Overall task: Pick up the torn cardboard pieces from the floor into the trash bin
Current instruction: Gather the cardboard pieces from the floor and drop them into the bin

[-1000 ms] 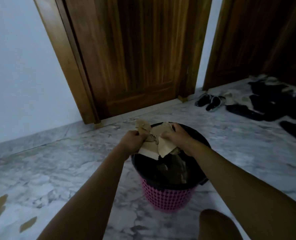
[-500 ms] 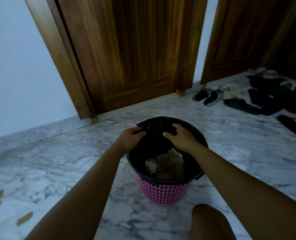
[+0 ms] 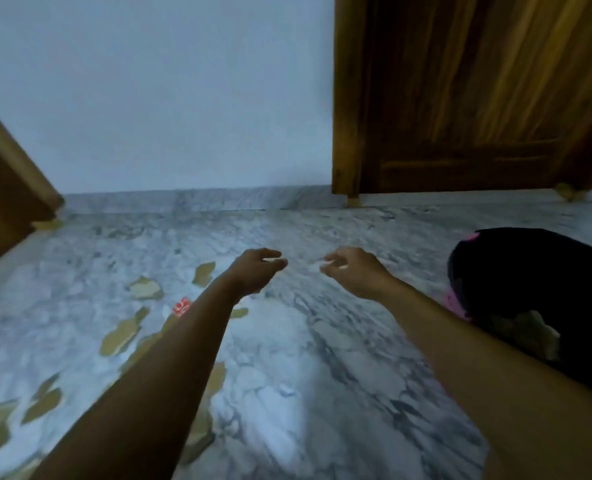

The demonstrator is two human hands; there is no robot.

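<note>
Looking down across a grey-veined marble floor (image 3: 287, 393), backed by a pale wall (image 3: 183, 98) and a big wooden door (image 3: 478, 98) top right, with a 2nd slab of brown wood (image 3: 3, 188) cutting in at the left edge. Over to the right now, spotting the trash bin (image 3: 530, 271): black liner draped over a pink mesh basket, standing on the floor just beside the right forearm, with dumped cardboard (image 3: 533, 330) showing inside it. Plenty left on the ground, though: catching torn cardboard pieces (image 3: 121, 336) strewn over the left half of the floor, some partly hidden under the left forearm, well apart from the bin. Among them, noting 1 small red scrap (image 3: 181, 306) right by the left arm. And finally the 2 hands, both reaching forward above bare marble, near each other but not touching: left hand (image 3: 256, 271) with fingers loosely curled, gripping nothing; right hand (image 3: 353, 271) likewise loose and empty. Bit of motion blur on the fingertips.
</note>
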